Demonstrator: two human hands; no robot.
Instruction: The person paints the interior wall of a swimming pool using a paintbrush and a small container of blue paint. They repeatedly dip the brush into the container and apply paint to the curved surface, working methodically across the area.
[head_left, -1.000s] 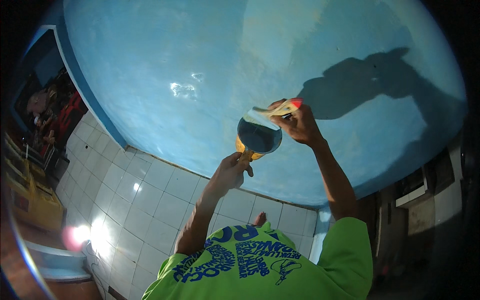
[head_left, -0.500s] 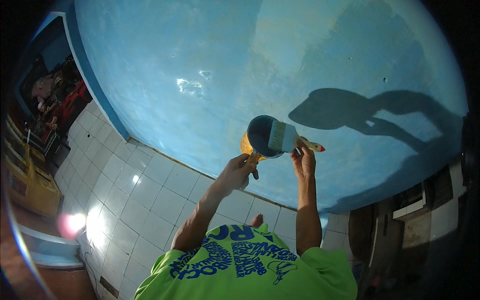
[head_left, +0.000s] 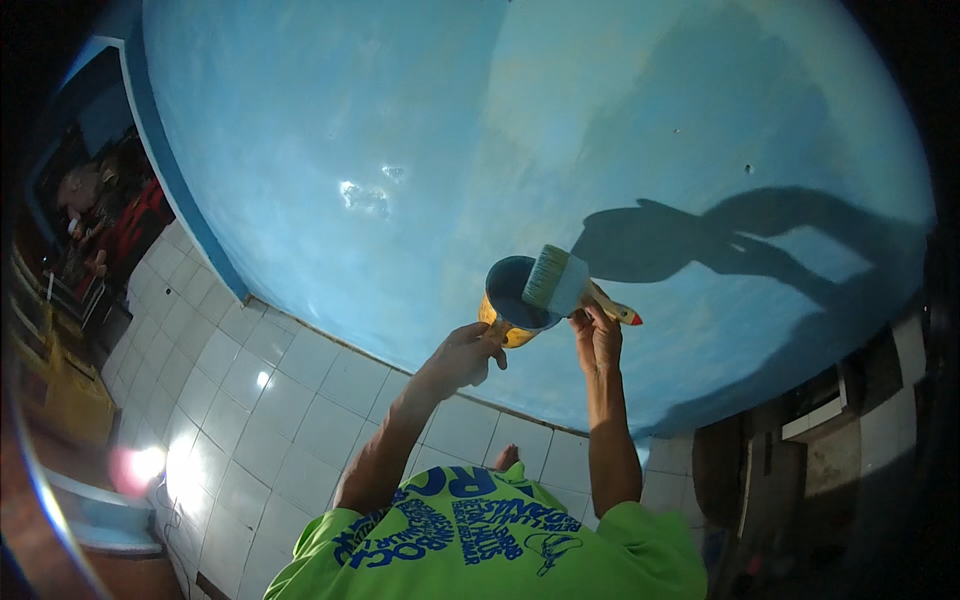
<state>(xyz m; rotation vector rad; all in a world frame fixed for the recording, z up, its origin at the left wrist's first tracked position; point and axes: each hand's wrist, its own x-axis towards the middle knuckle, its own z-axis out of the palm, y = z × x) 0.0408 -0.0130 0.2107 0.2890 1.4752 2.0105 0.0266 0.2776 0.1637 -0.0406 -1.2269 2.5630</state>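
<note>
Before the blue wall [head_left: 400,110], the left hand [head_left: 466,356] grips an orange cup [head_left: 508,328] at its near side; the right hand [head_left: 598,340] grasps a brush [head_left: 572,284] by its handle [head_left: 612,304], bristles [head_left: 545,276] over the cup, contact unclear. Blue lettering [head_left: 468,482] marks the green shirt [head_left: 640,555].

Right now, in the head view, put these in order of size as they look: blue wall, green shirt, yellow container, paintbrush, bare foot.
Largest to smallest:
1. Blue wall
2. Green shirt
3. Yellow container and paintbrush: too alike to rank, and they overlap
4. Bare foot, only partly showing
</note>
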